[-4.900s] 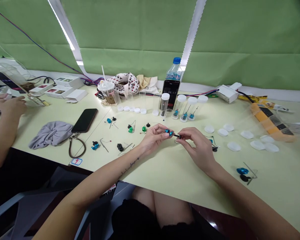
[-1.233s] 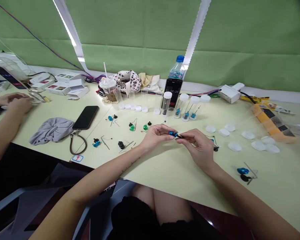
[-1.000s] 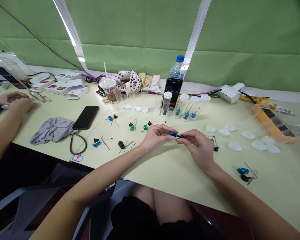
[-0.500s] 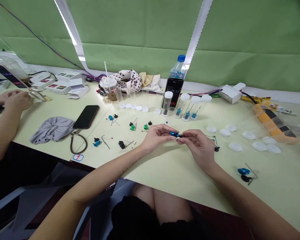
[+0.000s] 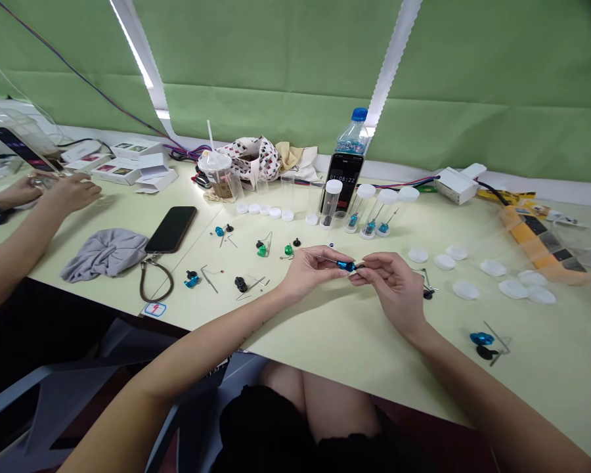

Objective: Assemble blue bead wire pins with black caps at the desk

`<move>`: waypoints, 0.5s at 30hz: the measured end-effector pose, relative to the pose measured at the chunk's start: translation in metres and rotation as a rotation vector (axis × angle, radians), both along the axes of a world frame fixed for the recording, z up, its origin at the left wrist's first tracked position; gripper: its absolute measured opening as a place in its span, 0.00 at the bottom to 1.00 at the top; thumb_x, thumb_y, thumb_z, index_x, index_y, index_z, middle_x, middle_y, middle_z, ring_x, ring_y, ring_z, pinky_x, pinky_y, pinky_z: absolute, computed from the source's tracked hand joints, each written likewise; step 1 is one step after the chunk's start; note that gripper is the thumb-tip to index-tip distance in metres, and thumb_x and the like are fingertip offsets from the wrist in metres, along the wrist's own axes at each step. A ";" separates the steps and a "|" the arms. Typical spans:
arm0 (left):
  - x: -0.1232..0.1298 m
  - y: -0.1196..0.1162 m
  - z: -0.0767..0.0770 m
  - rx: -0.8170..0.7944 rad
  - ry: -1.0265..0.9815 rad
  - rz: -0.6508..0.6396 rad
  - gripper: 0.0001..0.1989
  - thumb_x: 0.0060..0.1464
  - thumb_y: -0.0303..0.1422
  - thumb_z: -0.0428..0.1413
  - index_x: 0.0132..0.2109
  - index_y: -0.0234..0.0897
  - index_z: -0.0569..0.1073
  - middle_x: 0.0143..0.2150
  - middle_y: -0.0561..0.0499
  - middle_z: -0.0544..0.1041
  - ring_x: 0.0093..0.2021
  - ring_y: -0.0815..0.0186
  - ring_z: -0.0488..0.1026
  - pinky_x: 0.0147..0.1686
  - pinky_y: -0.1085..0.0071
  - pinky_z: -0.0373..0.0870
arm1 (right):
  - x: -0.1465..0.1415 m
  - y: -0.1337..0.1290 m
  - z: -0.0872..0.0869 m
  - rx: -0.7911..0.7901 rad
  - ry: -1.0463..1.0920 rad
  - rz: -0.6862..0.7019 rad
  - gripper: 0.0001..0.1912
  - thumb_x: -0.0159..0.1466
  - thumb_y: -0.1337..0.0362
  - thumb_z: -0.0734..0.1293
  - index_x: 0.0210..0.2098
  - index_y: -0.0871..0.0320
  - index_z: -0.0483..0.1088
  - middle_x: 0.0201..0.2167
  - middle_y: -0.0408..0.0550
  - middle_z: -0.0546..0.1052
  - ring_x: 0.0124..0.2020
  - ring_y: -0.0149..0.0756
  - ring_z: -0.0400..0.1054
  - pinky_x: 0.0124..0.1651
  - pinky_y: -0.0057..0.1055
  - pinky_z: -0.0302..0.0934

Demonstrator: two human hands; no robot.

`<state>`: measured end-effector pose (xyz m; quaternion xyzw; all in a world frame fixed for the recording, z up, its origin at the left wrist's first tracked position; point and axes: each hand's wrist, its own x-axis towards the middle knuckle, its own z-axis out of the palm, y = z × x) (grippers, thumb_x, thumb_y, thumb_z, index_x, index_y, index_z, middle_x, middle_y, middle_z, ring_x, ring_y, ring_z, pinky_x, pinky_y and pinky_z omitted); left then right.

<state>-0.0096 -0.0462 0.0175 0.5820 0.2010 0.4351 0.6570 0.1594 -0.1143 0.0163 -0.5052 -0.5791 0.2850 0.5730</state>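
My left hand [image 5: 311,270] is closed, pinching a small shiny blue metal part [image 5: 345,265] between thumb and fingers. A thin metal rod lies along those fingers. My right hand [image 5: 393,284] is closed too, its fingertips on the dark end [image 5: 359,267] of the same part. Both hands meet just above the table, and the fingers partly hide the part. Behind the right hand, a black piece [image 5: 428,294] and thin metal bits lie on the table. Left of my hands are green parts [image 5: 289,249], a black part [image 5: 240,284] and a blue part [image 5: 192,280], with bent metal keys [image 5: 209,279] among them.
Clear tubes with white caps [image 5: 333,187] stand at the back, some holding blue parts. Several white lids [image 5: 465,290] lie right, near another blue part [image 5: 481,338]. A phone [image 5: 171,229], grey cloth [image 5: 104,254], cup [image 5: 217,172] and bottle [image 5: 352,136] are around. A co-worker's hand [image 5: 71,192] is left.
My hands stay together on the blue part, which has turned slightly so that the rod shows more. At the left, the co-worker's hands have shifted right and apart.
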 end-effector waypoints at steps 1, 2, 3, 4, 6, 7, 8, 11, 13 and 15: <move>0.000 0.000 0.000 0.006 0.012 0.004 0.14 0.39 0.32 0.67 0.36 0.33 0.79 0.38 0.45 0.78 0.40 0.63 0.75 0.45 0.64 0.71 | 0.000 0.000 0.001 -0.010 0.009 0.002 0.11 0.60 0.58 0.68 0.40 0.55 0.67 0.30 0.43 0.75 0.28 0.35 0.75 0.33 0.35 0.74; -0.001 0.000 0.001 0.010 0.021 0.005 0.14 0.39 0.33 0.67 0.36 0.33 0.79 0.38 0.45 0.78 0.40 0.63 0.75 0.45 0.64 0.71 | -0.001 0.000 0.001 -0.019 0.021 0.008 0.11 0.60 0.58 0.68 0.40 0.55 0.67 0.29 0.43 0.75 0.28 0.36 0.75 0.33 0.35 0.74; -0.001 0.000 0.001 0.013 0.024 0.001 0.14 0.40 0.32 0.66 0.37 0.33 0.79 0.38 0.45 0.78 0.40 0.63 0.75 0.45 0.64 0.71 | -0.001 0.000 0.002 -0.027 0.037 0.017 0.11 0.60 0.58 0.68 0.40 0.55 0.67 0.28 0.43 0.75 0.28 0.36 0.75 0.33 0.35 0.74; -0.001 -0.001 0.001 0.016 0.021 -0.006 0.14 0.40 0.32 0.66 0.37 0.33 0.79 0.38 0.45 0.78 0.40 0.63 0.75 0.45 0.64 0.71 | -0.001 0.000 0.003 -0.036 0.053 0.028 0.11 0.60 0.58 0.68 0.40 0.55 0.67 0.27 0.42 0.75 0.28 0.36 0.75 0.32 0.35 0.74; -0.001 -0.001 0.001 0.018 0.002 -0.027 0.14 0.40 0.31 0.66 0.38 0.33 0.79 0.37 0.45 0.78 0.40 0.63 0.75 0.45 0.65 0.71 | -0.002 0.000 0.004 -0.059 0.083 0.047 0.11 0.61 0.58 0.67 0.41 0.55 0.66 0.26 0.42 0.75 0.26 0.35 0.74 0.30 0.34 0.74; -0.001 -0.001 0.001 0.013 -0.009 -0.039 0.14 0.40 0.31 0.66 0.38 0.32 0.79 0.37 0.45 0.78 0.40 0.63 0.76 0.45 0.65 0.72 | -0.002 0.000 0.005 -0.074 0.092 0.053 0.12 0.61 0.58 0.67 0.41 0.55 0.66 0.25 0.41 0.75 0.25 0.35 0.74 0.29 0.33 0.73; 0.000 -0.002 0.001 0.006 -0.019 -0.050 0.14 0.41 0.31 0.66 0.38 0.32 0.79 0.37 0.45 0.78 0.40 0.63 0.76 0.46 0.65 0.72 | -0.003 0.000 0.006 -0.088 0.097 0.055 0.12 0.61 0.57 0.67 0.42 0.55 0.66 0.24 0.41 0.75 0.24 0.34 0.73 0.27 0.32 0.73; 0.000 -0.002 0.000 -0.021 -0.027 -0.073 0.14 0.41 0.30 0.66 0.38 0.32 0.78 0.38 0.45 0.78 0.40 0.63 0.76 0.46 0.64 0.72 | -0.003 0.000 0.008 -0.128 0.104 0.064 0.14 0.61 0.55 0.66 0.43 0.55 0.65 0.22 0.41 0.74 0.21 0.34 0.72 0.24 0.31 0.72; 0.000 -0.003 0.000 -0.030 -0.024 -0.080 0.14 0.41 0.31 0.66 0.38 0.32 0.78 0.37 0.46 0.78 0.39 0.63 0.76 0.46 0.63 0.72 | -0.003 0.000 0.009 -0.147 0.102 0.069 0.15 0.61 0.54 0.66 0.43 0.55 0.65 0.21 0.40 0.74 0.20 0.33 0.72 0.23 0.31 0.71; 0.000 -0.003 0.000 -0.032 -0.017 -0.081 0.14 0.41 0.31 0.66 0.38 0.32 0.78 0.37 0.46 0.78 0.39 0.63 0.76 0.45 0.63 0.72 | -0.003 0.000 0.010 -0.166 0.100 0.071 0.16 0.61 0.53 0.66 0.44 0.55 0.64 0.20 0.40 0.74 0.19 0.33 0.71 0.22 0.30 0.71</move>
